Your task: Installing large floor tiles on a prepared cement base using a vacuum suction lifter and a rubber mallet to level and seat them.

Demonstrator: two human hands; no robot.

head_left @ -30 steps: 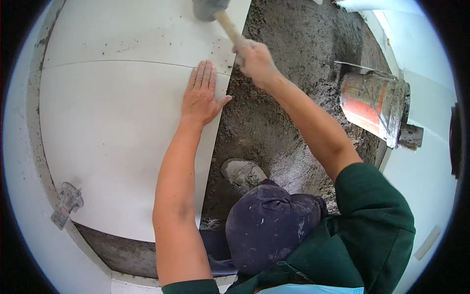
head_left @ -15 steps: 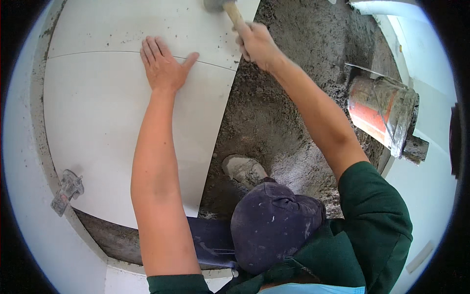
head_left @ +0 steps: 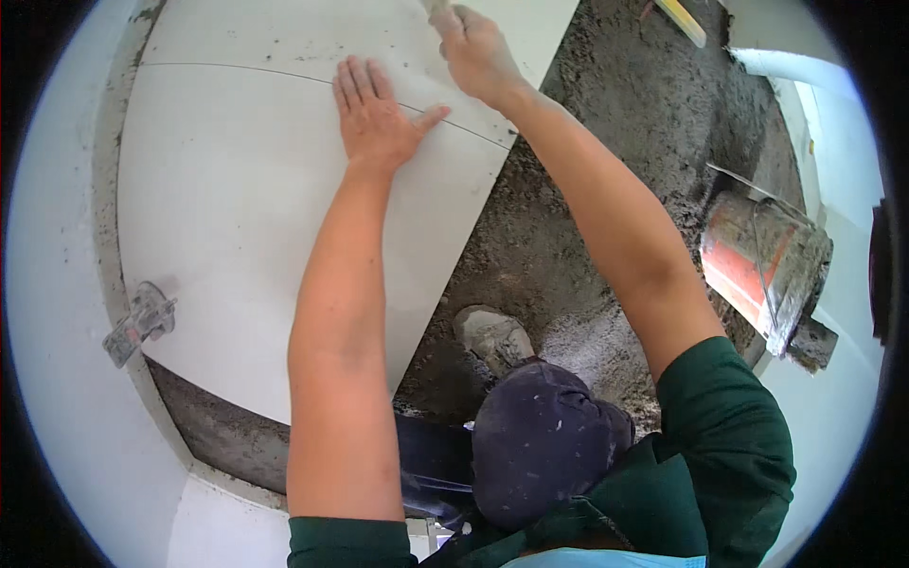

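Observation:
My left hand [head_left: 379, 118] lies flat on a large white floor tile [head_left: 208, 227], fingers stretched across the thin joint with a second white tile [head_left: 256, 33] beyond it, thumb spread to the right. In my right hand [head_left: 480, 64] is the pale wooden handle of a mallet [head_left: 436, 6], fingers wrapped round it above the far tile. The mallet's head is past the top edge of the picture. Bits of grit lie scattered on the far tile.
Rough grey mortar [head_left: 606, 142] borders the tiles on the right, with my dusty shoe [head_left: 492, 338] on it. A spattered bucket [head_left: 734, 260] lies at the right. At the left wall rests a dusty handled tool with a round pad [head_left: 144, 320]. A yellow-edged strip [head_left: 684, 21] lies far right.
The view has shifted, sliding the tiles rightward. My right hand has moved left and away over the far tile, taking the mallet's head out of view. My left hand stays flat near the joint.

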